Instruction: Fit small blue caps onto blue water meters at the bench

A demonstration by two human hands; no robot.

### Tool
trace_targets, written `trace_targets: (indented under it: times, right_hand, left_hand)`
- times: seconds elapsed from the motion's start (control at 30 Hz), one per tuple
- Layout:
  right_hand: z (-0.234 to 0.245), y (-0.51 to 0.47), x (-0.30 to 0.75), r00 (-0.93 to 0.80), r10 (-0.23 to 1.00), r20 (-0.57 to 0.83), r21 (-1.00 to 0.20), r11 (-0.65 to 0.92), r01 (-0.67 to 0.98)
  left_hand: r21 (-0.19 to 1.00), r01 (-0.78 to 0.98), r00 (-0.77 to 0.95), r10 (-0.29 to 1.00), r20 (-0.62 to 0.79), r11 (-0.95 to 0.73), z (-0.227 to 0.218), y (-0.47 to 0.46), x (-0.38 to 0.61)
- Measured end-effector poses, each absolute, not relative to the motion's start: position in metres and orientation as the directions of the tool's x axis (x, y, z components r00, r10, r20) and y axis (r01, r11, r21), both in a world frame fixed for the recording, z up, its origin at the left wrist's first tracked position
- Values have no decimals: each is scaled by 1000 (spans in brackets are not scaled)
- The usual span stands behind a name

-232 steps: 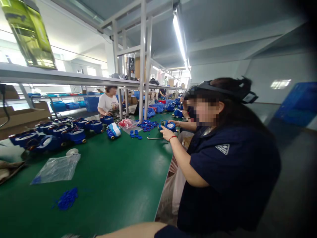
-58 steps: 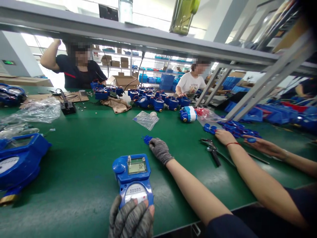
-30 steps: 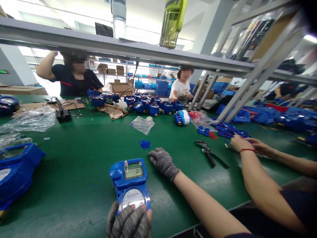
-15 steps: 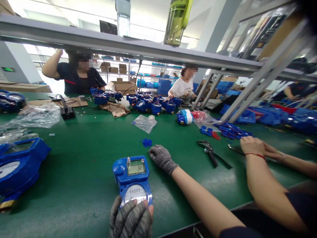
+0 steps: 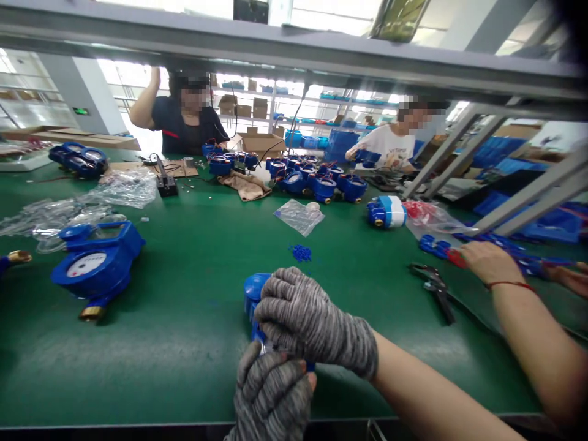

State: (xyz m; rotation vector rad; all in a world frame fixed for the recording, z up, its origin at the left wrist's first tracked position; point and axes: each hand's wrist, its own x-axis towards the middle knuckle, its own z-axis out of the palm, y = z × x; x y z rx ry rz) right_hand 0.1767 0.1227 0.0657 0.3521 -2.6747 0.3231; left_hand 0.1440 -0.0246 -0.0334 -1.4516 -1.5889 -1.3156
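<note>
1. Work table (image 5: 184, 343): green top, beneath all items listed.
2. Blue meter (image 5: 254, 289): centered above the near part of the table, largely covered by both hands.
3. Second meter (image 5: 98, 263): on the table, left of item 2, well apart; brass fitting faces the near edge.
4. Right hand (image 5: 310, 318): gloved, laid across the upper meter, fingers bent; cannot tell whether it pinches anything.
5. Left hand (image 5: 273, 392): gloved, fingers curled over the lower meter, gripping it.
6. Small blue parts (image 5: 302, 252): loose pile beyond the right hand.

A green table (image 5: 184, 343) fills the bottom. A long grey shelf (image 5: 275, 44) runs across the top. A pale pillar (image 5: 87, 86) stands at upper left. Tall racks (image 5: 274, 98) stand far back, upper middle.
</note>
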Motion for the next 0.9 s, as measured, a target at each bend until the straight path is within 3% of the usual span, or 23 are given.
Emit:
trace_targets:
  times: [0.13, 0.2, 0.4, 0.5, 0.6, 0.67, 0.8, 0.9]
  right_hand:
    - [56, 122, 170, -889, -258, 378, -89, 946, -312]
    - [57, 123, 169, -892, -264, 366, -75, 947, -311]
    - [62, 122, 170, -883, -309, 354, -28, 940, -340]
    - [62, 123, 174, -876, -340, 342, 4, 933, -361]
    - [64, 122, 181, -868, -373, 328, 29, 922, -386]
    - [66, 120, 184, -870, -387, 305, 42, 918, -394]
    - [68, 111, 183, -884, -400, 244, 71, 916, -395]
    - [67, 106, 179, -892, -374, 255, 74, 927, -368]
  left_hand:
    - [300, 948, -270, 228, 935, -108, -35, -18, 145]
    - [294, 948, -262, 229, 937, -118, -37, -18, 149]
    - [184, 983, -164, 480, 862, 4, -20, -35, 124]
    - [262, 964, -244, 505, 828, 36, 3, -68, 24]
    - [423, 906, -292, 730, 617, 5, 14, -101, -82]
    - [471, 881, -358, 709, 607, 41, 10, -107, -97]
    - [336, 936, -347, 439, 829, 105, -11, -72, 23]
    - [266, 963, -254, 459, 851, 39, -26, -42, 119]
